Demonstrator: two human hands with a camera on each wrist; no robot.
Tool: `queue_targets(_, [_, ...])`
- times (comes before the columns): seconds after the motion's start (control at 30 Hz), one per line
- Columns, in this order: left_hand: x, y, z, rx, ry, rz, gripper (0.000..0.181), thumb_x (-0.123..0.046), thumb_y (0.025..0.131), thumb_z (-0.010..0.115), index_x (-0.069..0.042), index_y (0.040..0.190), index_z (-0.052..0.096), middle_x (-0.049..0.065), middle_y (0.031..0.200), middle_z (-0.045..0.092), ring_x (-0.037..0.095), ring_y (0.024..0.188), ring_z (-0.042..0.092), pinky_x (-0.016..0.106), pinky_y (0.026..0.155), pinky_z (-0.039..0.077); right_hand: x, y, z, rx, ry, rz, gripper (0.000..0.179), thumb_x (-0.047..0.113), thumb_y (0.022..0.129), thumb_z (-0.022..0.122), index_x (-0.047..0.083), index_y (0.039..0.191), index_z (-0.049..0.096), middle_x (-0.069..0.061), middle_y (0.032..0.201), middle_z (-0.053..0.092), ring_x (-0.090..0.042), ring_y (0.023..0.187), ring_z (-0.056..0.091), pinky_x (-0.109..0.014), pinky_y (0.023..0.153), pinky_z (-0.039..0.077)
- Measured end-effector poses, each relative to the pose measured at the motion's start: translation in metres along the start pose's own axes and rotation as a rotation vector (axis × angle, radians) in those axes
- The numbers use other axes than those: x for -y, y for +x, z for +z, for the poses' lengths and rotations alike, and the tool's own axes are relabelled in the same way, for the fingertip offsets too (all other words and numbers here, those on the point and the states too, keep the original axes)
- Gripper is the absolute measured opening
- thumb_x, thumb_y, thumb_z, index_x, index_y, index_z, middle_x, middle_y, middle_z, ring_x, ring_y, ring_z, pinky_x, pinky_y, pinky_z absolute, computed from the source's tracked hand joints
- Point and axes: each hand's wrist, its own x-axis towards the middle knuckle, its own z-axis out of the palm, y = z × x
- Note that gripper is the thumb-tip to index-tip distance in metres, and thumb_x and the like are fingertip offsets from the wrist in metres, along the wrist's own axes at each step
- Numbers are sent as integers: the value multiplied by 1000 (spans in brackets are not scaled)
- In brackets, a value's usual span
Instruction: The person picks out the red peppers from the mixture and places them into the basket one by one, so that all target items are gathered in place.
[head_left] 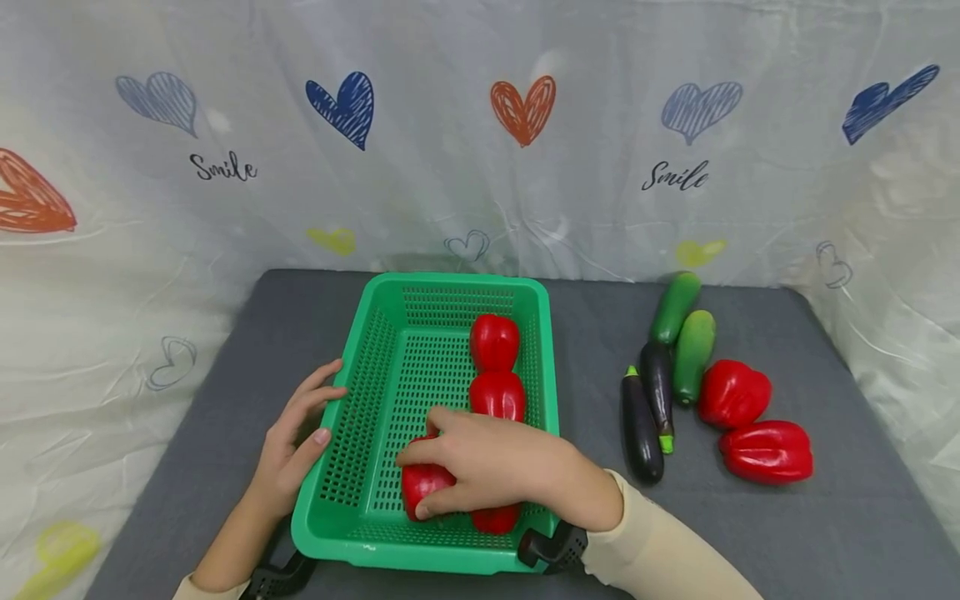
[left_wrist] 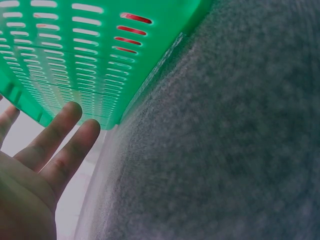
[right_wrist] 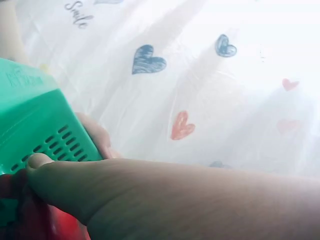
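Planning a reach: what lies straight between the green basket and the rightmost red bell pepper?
Two eggplants, side by side on the gray cloth; head view.

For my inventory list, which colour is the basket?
The basket is green, clearest in the head view.

"Smile" (head_left: 223, 167) 2x on wht backdrop (head_left: 435, 175); faint txt (right_wrist: 24, 80) on grn basket (head_left: 405, 556) illegible.

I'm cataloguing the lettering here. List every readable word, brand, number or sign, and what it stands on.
"Smile": white sheet, left side, head view.
"Smile": white sheet, right side, head view.
"Smile": white sheet, upper left of right wrist view.
Lettering on green basket, right wrist view: too blurred to read.
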Motion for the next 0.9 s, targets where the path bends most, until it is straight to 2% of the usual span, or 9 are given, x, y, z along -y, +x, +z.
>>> queue_targets(0.13, [-1, -1, 0, -6, -12, -20, 42, 9, 104, 48, 17, 145, 54, 36, 167, 35, 37, 160, 34, 32, 122, 31, 0, 1, 1, 6, -10, -10, 52, 56, 99, 77, 33, 145, 71, 7, 111, 58, -3, 98, 52, -17, 73, 49])
queue_targets(0.33, [1, -2, 0, -8, -23, -4, 42, 9, 104, 48, 18, 144, 53, 37, 167, 35, 39, 159, 34, 33, 123, 32, 0, 1, 2, -3, -40, -17, 49, 55, 100, 76, 33, 144, 72, 8, 107, 58, -3, 95, 51, -16, 71, 47])
queue_targets(0.9, [4, 0, 1, -8, -45, 26, 40, 9, 104, 47, 20, 143, 52, 38, 166, 34, 39, 159, 35, 33, 122, 34, 1, 0, 1, -23, -44, 52, 52, 54, 98, 79, 30, 144, 72, 5, 108, 57, -5, 95, 52, -17, 69, 49])
